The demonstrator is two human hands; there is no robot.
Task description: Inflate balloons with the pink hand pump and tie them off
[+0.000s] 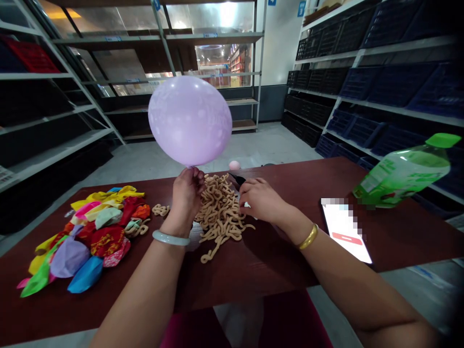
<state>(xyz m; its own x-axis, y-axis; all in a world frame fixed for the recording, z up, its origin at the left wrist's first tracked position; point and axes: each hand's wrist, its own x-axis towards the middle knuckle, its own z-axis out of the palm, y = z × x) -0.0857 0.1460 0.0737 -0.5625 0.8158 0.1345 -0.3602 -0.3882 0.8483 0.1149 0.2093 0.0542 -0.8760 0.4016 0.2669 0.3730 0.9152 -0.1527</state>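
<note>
Just above my left grip stands the inflated purple balloon, neck down, its round body rising over the far edge of the table. What matters most is that line from neck to crown: it runs up from my fingertips, close to upright with a slight lean to my left. My left grip is the nearer one by far; its fingers are closed together around the neck, though the exact pinch is hidden behind my own knuckles.

My right grip is lower and across from it, at the right side of the heap of tan looped pieces, which lies between my two hands. Its fingers are bent, tips pointing in toward the heap, beside a small black object I can't make out. I cannot tell whether those fingertips have hold of anything.

My left forearm comes up from below, wrist raised and back of the hand toward me; the right reaches in at a slant from the lower right, palm turned down and inward. Well to my left on the table lies a spread of limp coloured balloons.
</note>
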